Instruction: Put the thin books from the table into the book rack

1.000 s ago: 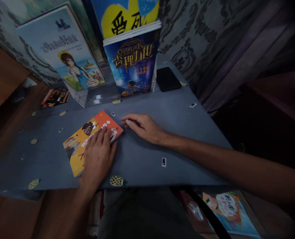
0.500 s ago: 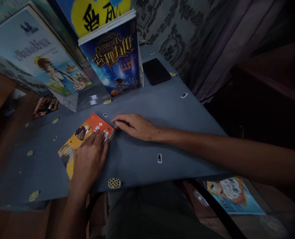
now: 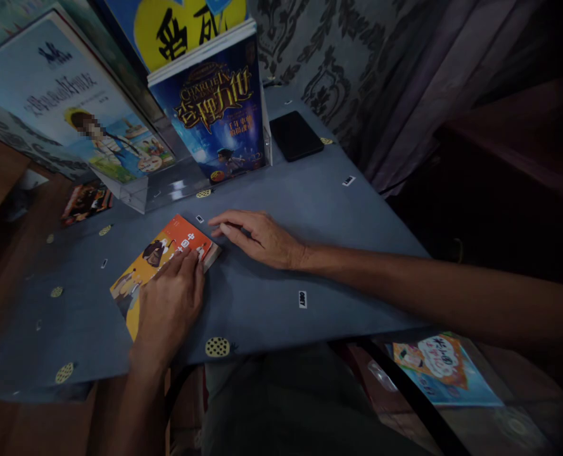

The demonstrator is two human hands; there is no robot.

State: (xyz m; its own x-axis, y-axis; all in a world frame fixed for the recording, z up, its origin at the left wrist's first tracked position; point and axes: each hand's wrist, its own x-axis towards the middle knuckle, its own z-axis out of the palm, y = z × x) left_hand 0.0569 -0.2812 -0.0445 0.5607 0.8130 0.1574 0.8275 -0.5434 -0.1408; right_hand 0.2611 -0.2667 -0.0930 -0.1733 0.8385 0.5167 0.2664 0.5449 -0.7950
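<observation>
A small book (image 3: 171, 248) with an orange and yellow cover lies closed on the blue-grey tablecloth. Flat across its lower right part rests my left hand (image 3: 173, 297), fingers stretched over the cover and hiding some of it. Just off the book's right corner is my right hand (image 3: 262, 237), above the cloth. Its fingers reach left, the thumb is apart from them, and nothing is held there.
Behind the hands, a dark blue book (image 3: 215, 117) and a pale picture book (image 3: 86, 107) stand in clear holders (image 3: 136, 193). A black phone or tablet (image 3: 296, 135) lies at the back right. Below the table's right side is another colourful book (image 3: 445, 373).
My right hand has lifted slightly off the book's corner, its fingers and thumb spread further apart. My left hand stays on the cover, nearly unmoved.
</observation>
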